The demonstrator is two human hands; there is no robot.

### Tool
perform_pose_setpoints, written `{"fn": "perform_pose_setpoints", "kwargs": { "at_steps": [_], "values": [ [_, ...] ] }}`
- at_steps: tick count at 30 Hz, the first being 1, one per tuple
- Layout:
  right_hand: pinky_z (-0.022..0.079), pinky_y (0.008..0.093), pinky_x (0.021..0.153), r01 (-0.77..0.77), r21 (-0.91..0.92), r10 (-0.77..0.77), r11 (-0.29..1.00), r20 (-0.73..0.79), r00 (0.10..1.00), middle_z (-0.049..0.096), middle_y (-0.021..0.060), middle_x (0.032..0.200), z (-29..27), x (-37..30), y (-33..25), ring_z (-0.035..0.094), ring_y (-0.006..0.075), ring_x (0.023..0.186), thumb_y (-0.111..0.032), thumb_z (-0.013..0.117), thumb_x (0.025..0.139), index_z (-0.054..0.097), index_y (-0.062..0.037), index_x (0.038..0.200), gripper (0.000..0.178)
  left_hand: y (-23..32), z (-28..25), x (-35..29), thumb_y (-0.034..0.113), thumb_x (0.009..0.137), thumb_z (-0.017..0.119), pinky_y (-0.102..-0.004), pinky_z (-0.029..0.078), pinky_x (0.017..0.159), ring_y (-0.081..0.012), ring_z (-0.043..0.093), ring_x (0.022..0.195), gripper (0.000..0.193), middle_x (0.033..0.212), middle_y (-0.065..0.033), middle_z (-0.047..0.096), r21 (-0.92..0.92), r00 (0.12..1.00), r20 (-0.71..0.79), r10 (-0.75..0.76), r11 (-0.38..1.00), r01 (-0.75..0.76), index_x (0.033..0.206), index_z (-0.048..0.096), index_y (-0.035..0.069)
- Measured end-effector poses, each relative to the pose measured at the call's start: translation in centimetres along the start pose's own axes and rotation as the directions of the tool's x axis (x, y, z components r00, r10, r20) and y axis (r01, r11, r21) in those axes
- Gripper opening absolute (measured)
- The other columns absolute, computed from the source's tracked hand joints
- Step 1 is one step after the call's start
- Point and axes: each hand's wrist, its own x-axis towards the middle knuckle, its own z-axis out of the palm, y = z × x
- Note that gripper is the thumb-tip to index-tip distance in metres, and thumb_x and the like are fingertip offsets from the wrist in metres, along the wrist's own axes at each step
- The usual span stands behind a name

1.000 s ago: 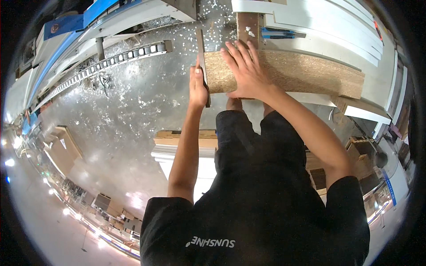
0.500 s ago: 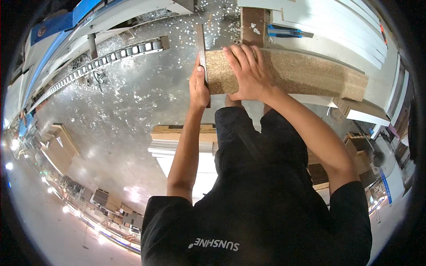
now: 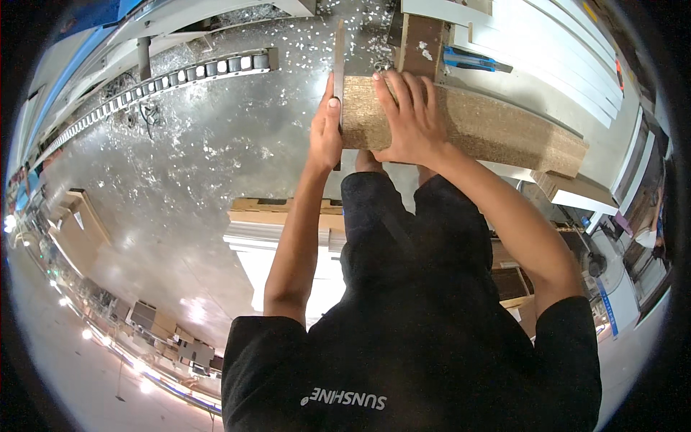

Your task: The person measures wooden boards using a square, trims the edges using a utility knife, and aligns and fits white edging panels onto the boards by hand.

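A long piece of raw particleboard (image 3: 504,126) lies crosswise in front of me, its left end by my left hand. My left hand (image 3: 327,133) is closed on a thin, flat, brownish-grey strip (image 3: 339,57), with the thumb on its side. The strip stands along the board's left end, and its far tip reaches well beyond the board. Across the board lies my right hand (image 3: 414,119), fingers spread toward the far edge and thumb at the near edge, gripping its width. Whether the strip is metal or wood I cannot tell.
Beyond the board, a blue utility knife (image 3: 475,60) rests by a brown block (image 3: 421,47) and white panels (image 3: 547,65). Pale chips litter the grey floor (image 3: 216,144). A cable chain (image 3: 173,83) runs at far left. White panels (image 3: 266,248) are stacked near my left forearm.
My left hand and the strip have shifted slightly, with the strip's far tip now farther away. My right hand keeps its hold on the board. The whole view has moved a little.
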Motion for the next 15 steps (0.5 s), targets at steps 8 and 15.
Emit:
{"fn": "perform_pose_setpoints", "kwargs": {
  "at_steps": [8, 15],
  "values": [
    [0.026, 0.0669, 0.128, -0.045, 0.024, 0.044, 0.999, 0.049, 0.998, 0.038, 0.0197, 0.164, -0.2, 0.2, 0.0, 0.039, 0.0437, 0.152, -0.059, 0.099, 0.055, 0.027, -0.0048, 0.171, 0.146, -0.2, -0.3, -0.1, 0.037, 0.120, 0.042, -0.0394, 0.028, 0.132, -0.0330, 0.033, 0.164, 0.069, 0.176, -0.0246, 0.036, 0.175, 0.998, -0.012, 0.067, 0.982, -0.064, 0.172, 0.026, -0.005],
    [0.028, 0.0638, 0.126, -0.032, 0.024, 0.031, 0.999, 0.015, 0.999, 0.042, 0.0174, 0.161, 0.0, 0.1, -0.1, 0.040, 0.0414, 0.150, -0.061, 0.098, 0.056, 0.032, -0.0033, 0.168, 0.142, -1.1, -3.8, 3.0, 0.037, 0.119, 0.047, -0.0367, 0.054, 0.110, -0.0188, 0.064, 0.123, 0.060, 0.150, -0.0149, 0.062, -0.278, 0.985, -0.017, -0.170, 0.947, 0.159, 0.171, 0.038, 0.006]
  ]
}}
